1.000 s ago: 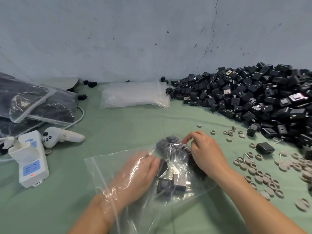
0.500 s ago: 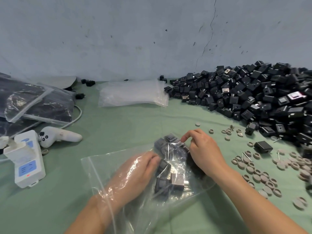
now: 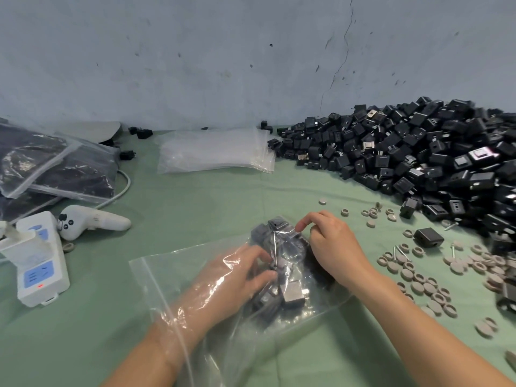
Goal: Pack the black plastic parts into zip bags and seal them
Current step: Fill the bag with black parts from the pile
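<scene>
Here, the left hand [image 3: 234, 277] sits inside the clear zip bag [image 3: 167, 280] on the green desk [image 3: 195, 208], fingers curled around black plastic parts [image 3: 290, 294] gathered there. At the bag's far edge the right hand [image 3: 335, 247] pinches the film between its fingers. Right of the bag, a loose parts pile [image 3: 418, 152] sprawls.

The left hand [image 3: 240, 275] and right hand [image 3: 333, 243] are bare; both forearms are bare too, as far as visible.
</scene>
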`<control>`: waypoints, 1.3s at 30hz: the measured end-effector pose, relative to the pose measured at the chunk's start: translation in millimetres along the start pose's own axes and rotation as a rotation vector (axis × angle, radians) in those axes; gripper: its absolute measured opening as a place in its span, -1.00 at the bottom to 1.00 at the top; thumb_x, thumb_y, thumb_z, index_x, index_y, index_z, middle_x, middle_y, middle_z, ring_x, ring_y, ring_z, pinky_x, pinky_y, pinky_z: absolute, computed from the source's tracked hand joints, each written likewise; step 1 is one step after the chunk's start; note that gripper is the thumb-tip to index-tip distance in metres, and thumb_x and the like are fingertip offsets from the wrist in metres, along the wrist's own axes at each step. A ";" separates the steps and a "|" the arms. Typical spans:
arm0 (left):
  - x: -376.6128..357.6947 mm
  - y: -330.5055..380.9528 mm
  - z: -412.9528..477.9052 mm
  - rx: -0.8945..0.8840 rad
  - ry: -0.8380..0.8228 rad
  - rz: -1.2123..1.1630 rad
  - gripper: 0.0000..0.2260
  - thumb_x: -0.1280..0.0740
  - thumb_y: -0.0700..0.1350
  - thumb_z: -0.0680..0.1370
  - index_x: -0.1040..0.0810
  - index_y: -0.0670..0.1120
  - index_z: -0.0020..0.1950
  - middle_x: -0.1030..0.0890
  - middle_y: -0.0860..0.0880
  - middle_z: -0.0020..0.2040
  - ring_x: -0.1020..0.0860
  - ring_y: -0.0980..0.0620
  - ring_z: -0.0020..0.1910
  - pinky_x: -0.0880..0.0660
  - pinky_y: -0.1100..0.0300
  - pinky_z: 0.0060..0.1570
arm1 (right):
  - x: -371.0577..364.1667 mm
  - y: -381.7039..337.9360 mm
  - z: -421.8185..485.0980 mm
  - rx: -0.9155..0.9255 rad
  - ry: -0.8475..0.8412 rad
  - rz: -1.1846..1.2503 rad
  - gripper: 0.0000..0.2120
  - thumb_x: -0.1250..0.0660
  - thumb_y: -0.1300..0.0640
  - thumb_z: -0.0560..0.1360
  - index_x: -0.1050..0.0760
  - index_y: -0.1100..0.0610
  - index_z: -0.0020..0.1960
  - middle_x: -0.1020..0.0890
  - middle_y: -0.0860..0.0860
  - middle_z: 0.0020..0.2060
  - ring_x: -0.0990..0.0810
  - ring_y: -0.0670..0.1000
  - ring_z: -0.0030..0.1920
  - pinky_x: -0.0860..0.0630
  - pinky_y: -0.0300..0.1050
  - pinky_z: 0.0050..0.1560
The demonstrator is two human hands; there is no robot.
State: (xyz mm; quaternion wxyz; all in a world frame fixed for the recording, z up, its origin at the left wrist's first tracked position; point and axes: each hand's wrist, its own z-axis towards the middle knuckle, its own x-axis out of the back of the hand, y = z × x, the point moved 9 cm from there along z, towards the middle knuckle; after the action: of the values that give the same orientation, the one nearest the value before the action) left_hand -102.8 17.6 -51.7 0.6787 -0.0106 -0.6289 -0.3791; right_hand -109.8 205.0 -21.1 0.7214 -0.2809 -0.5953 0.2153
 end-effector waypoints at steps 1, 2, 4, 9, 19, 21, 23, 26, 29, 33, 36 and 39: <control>0.3 -0.3 1.2 0.020 0.021 0.023 -0.76 -0.07 0.49 0.44 -0.34 0.40 -0.06 -0.49 0.39 -0.09 -0.49 0.40 -0.18 -0.40 0.47 -0.34 | -0.4 0.3 -0.2 0.001 -0.002 0.006 -0.63 -0.06 0.27 0.57 -0.53 -0.12 -0.09 -0.53 -0.10 0.08 -0.48 0.01 0.16 -0.40 0.09 0.26; -1.8 -0.5 2.9 0.049 0.022 0.015 -0.73 -0.08 0.48 0.44 -0.35 0.33 -0.11 -0.52 0.29 -0.15 -0.51 0.34 -0.22 -0.42 0.44 -0.34 | -0.9 0.5 -0.5 0.002 -0.005 0.009 -0.63 -0.07 0.27 0.57 -0.55 -0.10 -0.08 -0.53 -0.09 0.09 -0.48 0.01 0.17 -0.41 0.07 0.24; -10.9 0.2 6.9 0.119 -0.010 -0.116 -0.70 -0.19 0.38 0.47 -0.36 0.17 -0.17 -0.50 0.12 -0.24 -0.49 0.18 -0.27 -0.49 0.25 -0.24 | -1.9 0.7 -1.7 0.007 -0.013 0.009 -0.65 -0.08 0.27 0.57 -0.56 -0.08 -0.06 -0.54 -0.09 0.09 -0.48 0.01 0.16 -0.41 0.05 0.21; -17.3 8.8 14.3 0.195 -0.014 -0.210 -0.67 -0.28 -0.03 0.63 -0.22 0.03 -0.26 -0.32 0.06 -0.29 -0.28 0.15 -0.34 -0.33 0.38 -0.28 | -1.2 1.6 -7.1 0.016 -0.011 -0.024 -0.63 -0.08 0.29 0.55 -0.46 -0.11 -0.22 -0.54 -0.11 0.00 -0.47 0.03 0.10 -0.39 0.06 0.20; 19.3 3.9 -5.7 0.164 -0.112 -0.105 -0.75 -0.17 0.21 0.62 -0.50 0.12 -0.13 -0.56 0.08 -0.23 -0.54 0.14 -0.22 -0.49 0.21 -0.13 | 4.2 7.3 -12.0 0.076 -0.045 -0.091 -0.57 -0.08 0.31 0.54 -0.45 -0.08 -0.37 -0.53 -0.15 0.09 -0.49 0.05 0.16 -0.40 0.01 0.19; 22.8 -1.4 -12.7 0.173 -0.163 -0.228 -0.84 -0.28 0.12 0.61 -0.58 0.11 -0.08 -0.60 0.11 -0.18 -0.57 0.11 -0.15 -0.52 0.11 0.00 | 5.9 7.3 -11.5 0.095 -0.040 -0.098 -0.57 -0.08 0.30 0.55 -0.46 -0.07 -0.36 -0.53 -0.15 0.11 -0.49 0.04 0.19 -0.40 0.01 0.21; 21.0 3.9 -20.4 0.162 -0.223 -0.354 -0.94 -0.39 -0.01 0.57 -0.63 0.05 -0.01 -0.59 0.11 -0.22 -0.54 0.16 -0.23 -0.51 0.19 -0.07 | 6.7 7.1 -10.9 0.110 -0.034 -0.105 -0.57 -0.08 0.30 0.57 -0.48 -0.06 -0.34 -0.54 -0.15 0.13 -0.48 0.03 0.20 -0.40 -0.01 0.21; 14.7 16.4 -29.8 0.138 -0.325 -0.433 -0.78 -0.48 -0.18 0.50 -0.59 -0.06 0.13 -0.53 0.06 -0.19 -0.46 0.21 -0.28 -0.45 0.27 -0.16 | 6.7 5.7 -11.3 0.133 -0.040 -0.101 -0.57 -0.08 0.31 0.58 -0.50 -0.05 -0.32 -0.53 -0.17 0.13 -0.48 0.01 0.21 -0.38 -0.03 0.22; 11.0 30.9 -31.9 0.090 -0.331 -0.345 -0.69 -0.49 -0.15 0.49 -0.52 -0.01 0.19 -0.47 0.12 -0.16 -0.45 0.37 -0.28 -0.38 0.43 -0.18 | 5.1 -1.4 -14.2 0.185 -0.069 -0.083 -0.56 -0.10 0.32 0.57 -0.52 -0.06 -0.33 -0.53 -0.19 0.15 -0.46 -0.04 0.22 -0.34 -0.07 0.24; 17.9 42.5 -29.2 -0.026 -0.211 -0.264 -0.81 -0.47 -0.05 0.51 -0.53 0.03 0.07 -0.49 0.13 -0.23 -0.49 0.32 -0.23 -0.40 0.44 -0.17 | -0.3 -17.4 -22.8 0.296 -0.128 -0.109 -0.48 -0.15 0.37 0.50 -0.49 -0.18 -0.41 -0.54 -0.21 0.18 -0.40 -0.12 0.20 -0.28 -0.09 0.31; 23.5 20.4 -23.5 0.035 -0.125 -0.027 -0.68 -0.29 0.35 0.43 -0.49 0.17 0.02 -0.53 0.18 -0.18 -0.50 0.25 -0.18 -0.45 0.35 -0.15 | -5.4 -23.2 -28.8 0.356 -0.179 -0.184 -0.43 -0.15 0.38 0.50 -0.39 -0.25 -0.43 -0.51 -0.20 0.27 -0.33 -0.16 0.19 -0.25 -0.15 0.30; 23.0 13.5 -19.1 0.027 -0.086 -0.060 -0.59 -0.16 0.51 0.38 -0.47 0.33 0.07 -0.51 0.21 -0.16 -0.50 0.23 -0.15 -0.51 0.20 -0.08 | -6.9 -25.4 -31.6 0.376 -0.217 -0.209 -0.43 -0.16 0.38 0.51 -0.38 -0.26 -0.42 -0.48 -0.21 0.31 -0.30 -0.16 0.23 -0.21 -0.20 0.27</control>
State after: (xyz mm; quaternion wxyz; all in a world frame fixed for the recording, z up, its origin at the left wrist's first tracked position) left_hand -81.4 6.3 -29.6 0.6394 0.0013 -0.6625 -0.3902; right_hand -80.9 176.9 -13.6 0.7111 -0.0536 -0.6446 0.2755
